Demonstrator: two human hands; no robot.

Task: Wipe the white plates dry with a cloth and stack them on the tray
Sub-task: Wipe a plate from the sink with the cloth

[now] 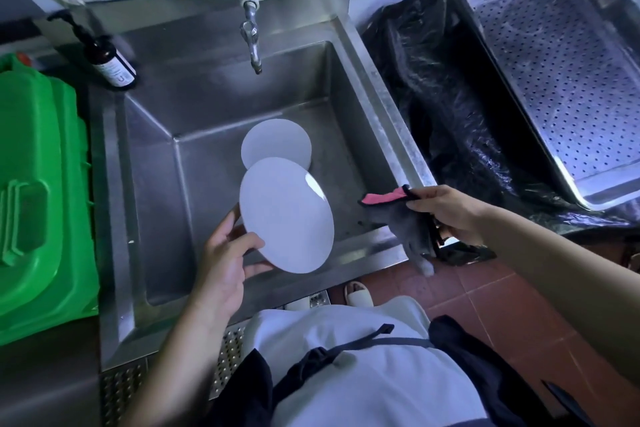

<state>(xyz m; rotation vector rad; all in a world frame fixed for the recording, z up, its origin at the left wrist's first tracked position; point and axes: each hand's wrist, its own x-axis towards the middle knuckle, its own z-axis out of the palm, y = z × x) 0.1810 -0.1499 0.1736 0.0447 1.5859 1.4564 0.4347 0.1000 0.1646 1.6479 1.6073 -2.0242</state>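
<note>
Plate held over the steel sink (381, 107).
Left hand (225, 253) gripped a tilted white plate (285, 215); right hand (450, 211) clutched the cloth (401, 218); the perforated tray (554, 80) sat right, beyond a black bag (426, 87).

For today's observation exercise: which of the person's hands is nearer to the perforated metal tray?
Right. The right hand, gripping the cloth, is beside the sink's right rim, just short of the tray. The left hand holds a plate over the sink, farther away.

White top (374, 381), dark strapped apron (491, 364), pale slipper (358, 292), bare forearms.
</note>
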